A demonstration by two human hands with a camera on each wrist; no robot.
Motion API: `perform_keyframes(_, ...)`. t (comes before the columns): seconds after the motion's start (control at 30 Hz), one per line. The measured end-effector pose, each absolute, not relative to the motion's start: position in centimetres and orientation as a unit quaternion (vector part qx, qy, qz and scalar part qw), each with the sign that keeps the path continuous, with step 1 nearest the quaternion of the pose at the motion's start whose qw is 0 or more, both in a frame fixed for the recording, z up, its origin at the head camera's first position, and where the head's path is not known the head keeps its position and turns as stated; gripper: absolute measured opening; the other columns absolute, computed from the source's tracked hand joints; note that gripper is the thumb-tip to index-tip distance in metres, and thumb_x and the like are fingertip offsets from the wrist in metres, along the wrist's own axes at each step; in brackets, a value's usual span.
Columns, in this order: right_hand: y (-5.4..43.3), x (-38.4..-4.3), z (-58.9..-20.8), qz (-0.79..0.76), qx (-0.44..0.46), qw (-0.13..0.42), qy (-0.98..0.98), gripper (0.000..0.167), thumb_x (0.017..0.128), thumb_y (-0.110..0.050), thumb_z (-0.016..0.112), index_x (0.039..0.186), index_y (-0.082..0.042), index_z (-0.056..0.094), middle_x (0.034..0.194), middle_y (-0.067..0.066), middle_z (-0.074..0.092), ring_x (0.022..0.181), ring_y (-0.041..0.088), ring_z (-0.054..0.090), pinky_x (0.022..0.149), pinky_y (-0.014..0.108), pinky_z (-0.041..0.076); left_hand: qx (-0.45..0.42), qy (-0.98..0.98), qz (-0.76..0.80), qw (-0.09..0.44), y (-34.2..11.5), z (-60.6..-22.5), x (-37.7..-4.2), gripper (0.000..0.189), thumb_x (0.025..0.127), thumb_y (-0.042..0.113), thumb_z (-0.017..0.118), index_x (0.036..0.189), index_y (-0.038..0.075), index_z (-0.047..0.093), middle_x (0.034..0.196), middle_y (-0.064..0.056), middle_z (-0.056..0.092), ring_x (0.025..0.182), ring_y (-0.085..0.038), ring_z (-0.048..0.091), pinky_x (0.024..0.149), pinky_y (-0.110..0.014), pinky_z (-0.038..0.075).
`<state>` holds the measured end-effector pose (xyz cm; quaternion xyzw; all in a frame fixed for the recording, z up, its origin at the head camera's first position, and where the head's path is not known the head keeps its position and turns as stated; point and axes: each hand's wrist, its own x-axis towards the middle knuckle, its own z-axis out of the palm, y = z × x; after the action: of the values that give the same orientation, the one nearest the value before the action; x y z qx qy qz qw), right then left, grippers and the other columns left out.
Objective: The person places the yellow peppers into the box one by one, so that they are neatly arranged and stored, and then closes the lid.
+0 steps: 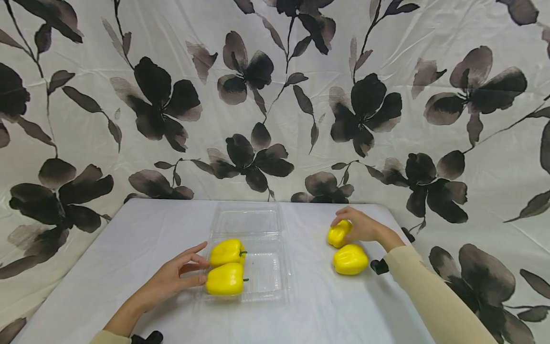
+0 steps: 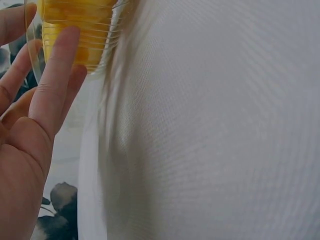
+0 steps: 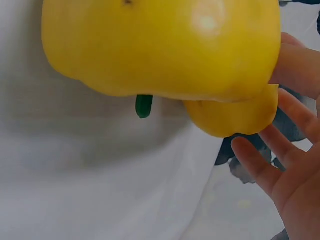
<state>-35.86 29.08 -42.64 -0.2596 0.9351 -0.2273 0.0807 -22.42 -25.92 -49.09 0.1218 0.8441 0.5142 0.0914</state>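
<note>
Two yellow bell peppers, the farther one point(image 1: 226, 252) and the nearer one point(image 1: 225, 279), lie side by side in the left half of a clear plastic clamshell container point(image 1: 267, 272), green stems facing right. My left hand point(image 1: 175, 278) is at the container's left edge, fingers spread and nearly straight. In the left wrist view its fingertips point(image 2: 69, 37) lie against the ribbed clear wall. To the right, my right hand point(image 1: 361, 226) grips a third yellow bell pepper point(image 1: 338, 234) from above and the right. Another yellow bell pepper point(image 1: 350, 260) rests just in front and hides part of that grip in the right wrist view.
The container's lid point(image 1: 247, 220) lies folded open toward the far edge. A white cloth covers the table point(image 1: 167, 224). Behind it hangs a floral curtain point(image 1: 301, 119). Dark wrist straps show at the left wrist point(image 1: 148, 338) and right wrist point(image 1: 380, 266).
</note>
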Motion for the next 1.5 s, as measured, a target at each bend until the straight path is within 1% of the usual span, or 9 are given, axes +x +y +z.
perform_keyframes(0.17, 29.1, -36.04, -43.05, -0.218, -0.26, 0.087, 0.937, 0.039, 0.082, 0.006, 0.083, 0.115, -0.015, 0.077, 0.152, 0.028, 0.05, 0.14, 0.052, 0.046, 0.118, 0.072, 0.035, 0.12, 0.846, 0.511, 0.091, -25.82, -49.04, -22.45, 0.041, 0.091, 0.039, 0.085, 0.122, 0.016, 0.069, 0.176, -0.007, 0.026, 0.139, -0.039, 0.056, 0.119, -0.065, 0.04)
perform_keyframes(0.3, 29.11, -36.13, -43.26, -0.216, -0.262, 0.086, 0.937, 0.043, 0.081, 0.011, 0.08, 0.115, -0.015, 0.077, 0.151, 0.027, 0.051, 0.139, 0.051, 0.047, 0.117, 0.071, 0.038, 0.114, 0.851, 0.505, 0.09, -25.74, -48.94, -22.51, 0.042, 0.09, 0.041, 0.085, 0.121, 0.017, 0.069, 0.176, -0.006, 0.026, 0.139, -0.039, 0.056, 0.118, -0.065, 0.042)
perform_keyframes(0.4, 29.09, -36.1, -43.34, -0.22, -0.265, 0.087, 0.935, 0.045, 0.081, 0.012, 0.079, 0.117, -0.015, 0.076, 0.15, 0.026, 0.052, 0.139, 0.05, 0.048, 0.117, 0.071, 0.038, 0.112, 0.853, 0.502, 0.088, -25.72, -48.93, -22.52, 0.042, 0.09, 0.042, 0.085, 0.121, 0.017, 0.069, 0.176, -0.006, 0.027, 0.139, -0.039, 0.056, 0.117, -0.065, 0.042)
perform_keyframes(0.6, 29.06, -36.02, -43.54, -0.223, -0.264, 0.087, 0.934, 0.042, 0.084, 0.006, 0.08, 0.121, -0.015, 0.075, 0.144, 0.023, 0.055, 0.135, 0.046, 0.051, 0.117, 0.07, 0.039, 0.111, 0.853, 0.501, 0.088, -25.76, -49.03, -22.56, 0.042, 0.091, 0.041, 0.085, 0.121, 0.018, 0.069, 0.175, -0.006, 0.027, 0.138, -0.039, 0.057, 0.117, -0.065, 0.043)
perform_keyframes(0.77, 29.18, -35.96, -43.54, -0.225, -0.261, 0.088, 0.935, 0.043, 0.088, 0.001, 0.081, 0.127, -0.014, 0.074, 0.141, 0.02, 0.057, 0.132, 0.043, 0.053, 0.116, 0.068, 0.041, 0.112, 0.851, 0.505, 0.089, -25.86, -49.15, -22.57, 0.042, 0.09, 0.04, 0.086, 0.121, 0.018, 0.069, 0.176, -0.007, 0.027, 0.139, -0.039, 0.056, 0.117, -0.063, 0.043)
perform_keyframes(0.93, 29.3, -35.66, -43.16, -0.23, -0.262, 0.092, 0.933, 0.046, 0.089, 0.004, 0.076, 0.133, -0.011, 0.072, 0.139, 0.019, 0.057, 0.13, 0.042, 0.054, 0.112, 0.065, 0.047, 0.114, 0.85, 0.507, 0.09, -25.91, -49.18, -22.58, 0.042, 0.09, 0.041, 0.086, 0.121, 0.018, 0.069, 0.176, -0.006, 0.027, 0.139, -0.039, 0.057, 0.117, -0.064, 0.043)
perform_keyframes(1.03, 29.42, -35.63, -43.08, -0.226, -0.264, 0.093, 0.933, 0.049, 0.089, 0.005, 0.074, 0.135, -0.012, 0.071, 0.139, 0.019, 0.058, 0.129, 0.04, 0.055, 0.11, 0.064, 0.048, 0.115, 0.85, 0.506, 0.089, -25.91, -49.14, -22.56, 0.042, 0.09, 0.041, 0.086, 0.121, 0.018, 0.069, 0.176, -0.006, 0.027, 0.138, -0.038, 0.057, 0.117, -0.065, 0.042)
perform_keyframes(1.27, 29.67, -35.88, -43.27, -0.222, -0.27, 0.091, 0.932, 0.049, 0.091, 0.002, 0.076, 0.137, -0.014, 0.07, 0.138, 0.016, 0.059, 0.128, 0.038, 0.056, 0.108, 0.062, 0.049, 0.113, 0.851, 0.505, 0.089, -25.84, -49.03, -22.51, 0.042, 0.09, 0.042, 0.085, 0.121, 0.018, 0.07, 0.176, -0.006, 0.027, 0.138, -0.038, 0.057, 0.118, -0.066, 0.041)
perform_keyframes(1.5, 29.35, -35.87, -42.85, -0.218, -0.273, 0.087, 0.933, 0.051, 0.089, 0.002, 0.079, 0.137, -0.013, 0.07, 0.137, 0.015, 0.059, 0.124, 0.035, 0.056, 0.104, 0.058, 0.051, 0.116, 0.851, 0.505, 0.089, -25.86, -49.03, -22.42, 0.041, 0.091, 0.041, 0.085, 0.121, 0.017, 0.069, 0.176, -0.006, 0.026, 0.139, -0.039, 0.056, 0.117, -0.065, 0.042)
